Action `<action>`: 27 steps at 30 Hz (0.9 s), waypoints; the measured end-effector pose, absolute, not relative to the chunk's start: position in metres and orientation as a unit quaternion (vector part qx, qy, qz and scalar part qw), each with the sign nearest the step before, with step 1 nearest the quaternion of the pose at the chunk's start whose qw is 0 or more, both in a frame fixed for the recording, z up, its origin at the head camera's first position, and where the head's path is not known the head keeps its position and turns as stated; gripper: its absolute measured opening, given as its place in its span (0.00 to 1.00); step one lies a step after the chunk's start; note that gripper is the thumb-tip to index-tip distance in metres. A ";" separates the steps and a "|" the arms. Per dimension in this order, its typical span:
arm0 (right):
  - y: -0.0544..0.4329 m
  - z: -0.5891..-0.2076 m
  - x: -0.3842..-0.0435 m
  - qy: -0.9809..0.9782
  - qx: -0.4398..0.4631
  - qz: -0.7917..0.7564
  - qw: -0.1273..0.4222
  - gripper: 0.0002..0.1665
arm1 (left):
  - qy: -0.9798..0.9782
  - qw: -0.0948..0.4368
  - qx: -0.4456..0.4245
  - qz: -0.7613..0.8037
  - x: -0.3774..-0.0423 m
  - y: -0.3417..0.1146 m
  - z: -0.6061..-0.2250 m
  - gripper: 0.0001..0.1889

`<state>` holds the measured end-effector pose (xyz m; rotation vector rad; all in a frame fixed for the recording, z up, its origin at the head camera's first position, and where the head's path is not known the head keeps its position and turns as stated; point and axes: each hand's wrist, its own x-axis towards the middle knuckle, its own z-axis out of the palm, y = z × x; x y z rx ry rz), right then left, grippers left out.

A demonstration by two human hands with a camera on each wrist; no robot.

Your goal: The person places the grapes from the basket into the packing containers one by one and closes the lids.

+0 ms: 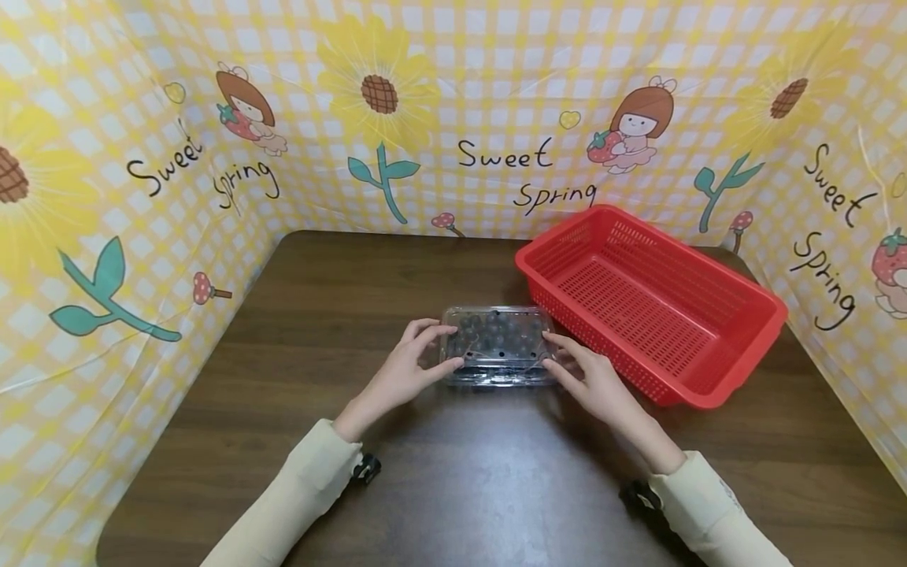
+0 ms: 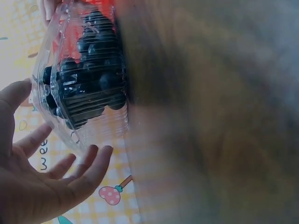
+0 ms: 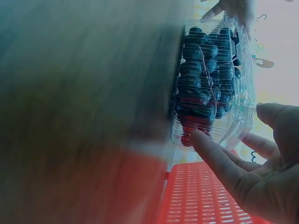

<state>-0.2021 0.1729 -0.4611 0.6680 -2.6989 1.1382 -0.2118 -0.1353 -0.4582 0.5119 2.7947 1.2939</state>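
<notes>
A clear plastic clamshell box [image 1: 499,346] of dark round berries sits on the brown table, its lid closed over the fruit. At the box's left end my left hand [image 1: 411,362] has thumb and fingers spread, with the tips at the lid's edge. My right hand [image 1: 591,382] mirrors it at the right end, fingertips on the lid's corner. From the left wrist, the berries [image 2: 96,70] show through the ribbed wall, and the left fingers [image 2: 96,170] extend loosely beside the box. The right wrist view has the right thumb [image 3: 275,114] by the lid rim.
Just behind and right of the box stands a red perforated plastic basket [image 1: 638,315], its near side close to my right hand. A yellow checked cloth [image 1: 496,79] with printed flowers walls the table [image 1: 340,291] at the back and both sides.
</notes>
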 end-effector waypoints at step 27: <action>0.170 -0.444 -0.192 -0.861 0.209 0.464 -0.021 0.33 | 0.878 0.045 0.166 0.446 -0.205 -0.138 -0.464 0.35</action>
